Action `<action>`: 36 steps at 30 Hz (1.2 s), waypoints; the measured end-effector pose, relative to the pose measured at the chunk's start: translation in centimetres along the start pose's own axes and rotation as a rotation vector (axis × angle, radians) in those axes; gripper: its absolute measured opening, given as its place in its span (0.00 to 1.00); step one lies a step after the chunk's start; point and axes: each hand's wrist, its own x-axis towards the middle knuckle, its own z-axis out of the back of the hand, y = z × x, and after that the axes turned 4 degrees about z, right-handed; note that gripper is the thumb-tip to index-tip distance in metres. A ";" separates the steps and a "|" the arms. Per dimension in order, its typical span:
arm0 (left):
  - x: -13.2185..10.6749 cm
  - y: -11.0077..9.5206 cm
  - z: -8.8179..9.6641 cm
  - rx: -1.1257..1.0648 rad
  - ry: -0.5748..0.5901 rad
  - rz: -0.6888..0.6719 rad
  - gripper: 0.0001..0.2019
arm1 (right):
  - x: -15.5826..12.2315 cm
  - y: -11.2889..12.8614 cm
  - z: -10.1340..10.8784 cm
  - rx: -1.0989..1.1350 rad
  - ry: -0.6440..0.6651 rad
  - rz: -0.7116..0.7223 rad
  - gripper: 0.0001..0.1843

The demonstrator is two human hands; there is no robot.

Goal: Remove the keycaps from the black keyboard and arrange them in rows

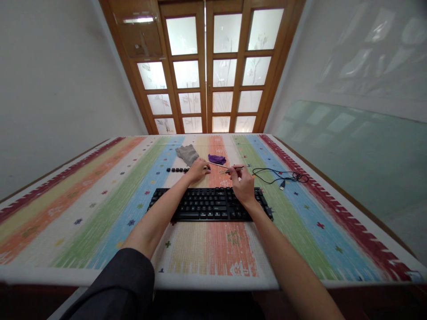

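Note:
A black keyboard [210,204] lies on a striped cloth in front of me. Beyond its far edge my left hand [198,170] rests on the cloth, fingers curled down beside a short row of loose black keycaps [177,170]. My right hand [243,181] hovers over the keyboard's far right part and pinches a thin stick-like tool [230,168] that points left. What lies under the left fingers is hidden.
A grey cloth [187,153] and a small purple cloth [217,158] lie farther back. The keyboard's black USB cable [280,176] is coiled to the right. The striped table cover [100,209] reaches all edges; wooden glazed doors [207,66] stand behind.

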 end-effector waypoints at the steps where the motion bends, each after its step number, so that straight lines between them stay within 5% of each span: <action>1: 0.0 0.1 0.1 0.012 0.002 -0.001 0.04 | 0.0 0.1 0.0 0.006 0.018 0.000 0.20; 13: -0.8 -0.4 0.5 0.090 -0.018 0.027 0.13 | 0.5 0.4 1.2 0.016 0.331 0.007 0.20; 21: -3.2 -2.4 2.3 0.023 -0.072 -0.074 0.10 | 0.6 -0.1 1.3 0.024 0.340 0.002 0.22; 30: -7.1 -6.2 3.1 -0.047 0.069 -0.136 0.13 | -0.2 -0.8 0.2 0.115 0.387 -0.113 0.21; 36: -8.2 -7.8 3.2 -0.098 0.154 -0.142 0.11 | -0.5 0.7 -0.2 -0.005 0.478 0.064 0.14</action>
